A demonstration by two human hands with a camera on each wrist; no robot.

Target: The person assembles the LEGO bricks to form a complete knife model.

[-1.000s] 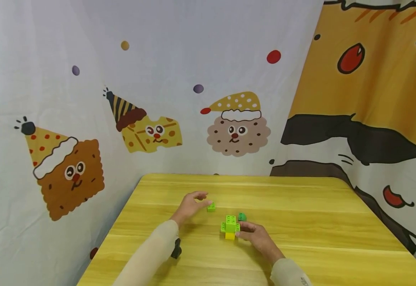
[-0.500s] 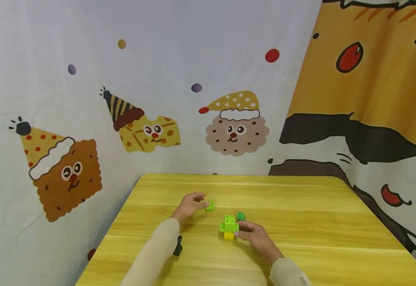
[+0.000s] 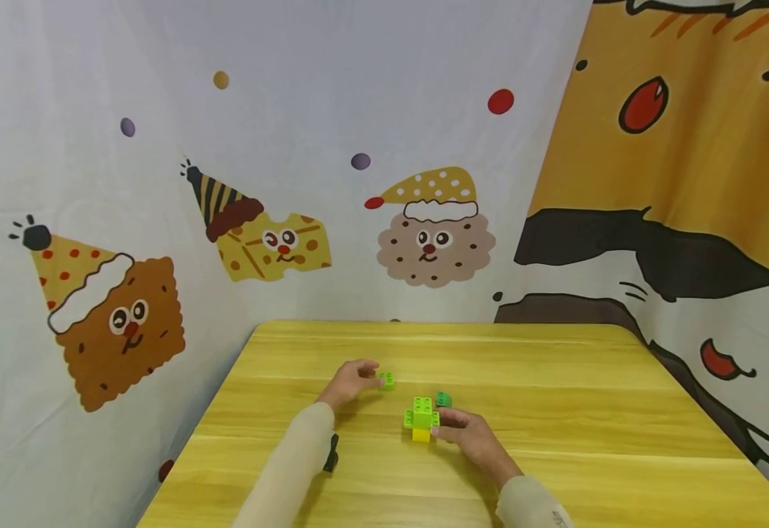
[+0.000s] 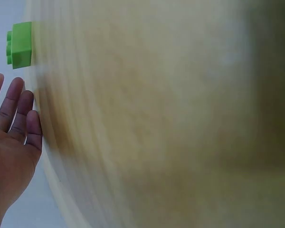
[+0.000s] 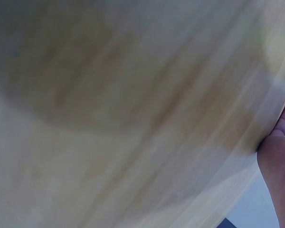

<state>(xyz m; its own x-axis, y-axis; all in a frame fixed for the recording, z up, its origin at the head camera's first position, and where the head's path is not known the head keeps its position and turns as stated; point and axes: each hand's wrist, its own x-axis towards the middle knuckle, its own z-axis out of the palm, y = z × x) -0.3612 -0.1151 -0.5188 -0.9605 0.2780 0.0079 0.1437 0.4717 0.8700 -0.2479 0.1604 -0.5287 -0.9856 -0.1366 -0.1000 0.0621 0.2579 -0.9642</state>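
In the head view my left hand (image 3: 350, 384) is beside a small light green toy brick (image 3: 387, 380), thumb nearest it. The left wrist view shows a gap between that brick (image 4: 22, 45) and the loosely extended fingers (image 4: 12, 102). My right hand (image 3: 473, 436) pinches the right side of a small brick build (image 3: 422, 412), thumb in front and fingers behind. Light green bricks form its upper part and sides, over a yellow brick. The right wrist view catches only part of the hand (image 5: 280, 156); its fingertips are out of frame.
A darker green, rounded brick (image 3: 444, 400) lies just behind the build. Everything stands on a wood-grain table (image 3: 556, 381). Behind it hangs a white curtain (image 3: 332, 95) with cartoon prints. A black wrist device (image 3: 332, 453) sits at the left sleeve.
My left hand has lowered slightly, its thumb coming down beside the light green brick. The right hand stays at the build. The head view has shifted a little.
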